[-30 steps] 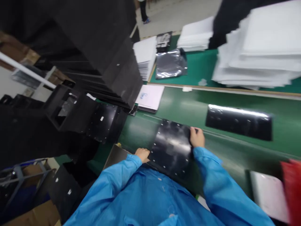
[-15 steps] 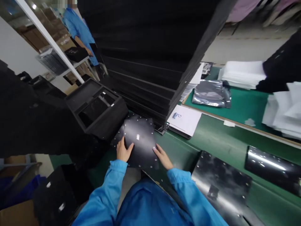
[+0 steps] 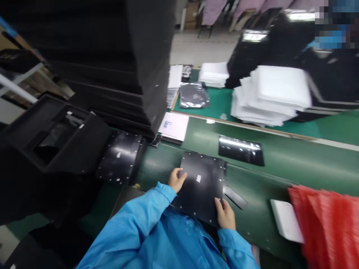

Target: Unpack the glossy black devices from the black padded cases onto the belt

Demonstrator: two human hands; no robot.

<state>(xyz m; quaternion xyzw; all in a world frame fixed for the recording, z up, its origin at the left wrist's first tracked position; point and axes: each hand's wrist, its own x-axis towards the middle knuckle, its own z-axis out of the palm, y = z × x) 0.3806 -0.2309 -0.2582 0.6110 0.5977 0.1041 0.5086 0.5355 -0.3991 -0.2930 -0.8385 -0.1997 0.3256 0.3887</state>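
A flat black panel point(image 3: 203, 186) dotted with small white marks lies on the green belt point(image 3: 280, 168) just in front of me. My left hand point(image 3: 176, 179) grips its left edge. My right hand point(image 3: 224, 213) grips its near right corner. Another black panel point(image 3: 121, 157) rests to the left beside the foam tray. A glossy black panel point(image 3: 241, 150) lies farther out on the belt. Both my sleeves are blue.
A tall stack of black foam sheets point(image 3: 112, 63) rises at the left, with a black foam tray point(image 3: 53, 134) below it. White foam sheets point(image 3: 272, 97), a silver bag point(image 3: 193, 95) and a paper sheet point(image 3: 174, 125) lie beyond. Red material point(image 3: 325, 224) fills the right corner.
My hands took a black panel from the pile at the left and brought it over to the belt in front of me. My view swung right with it.
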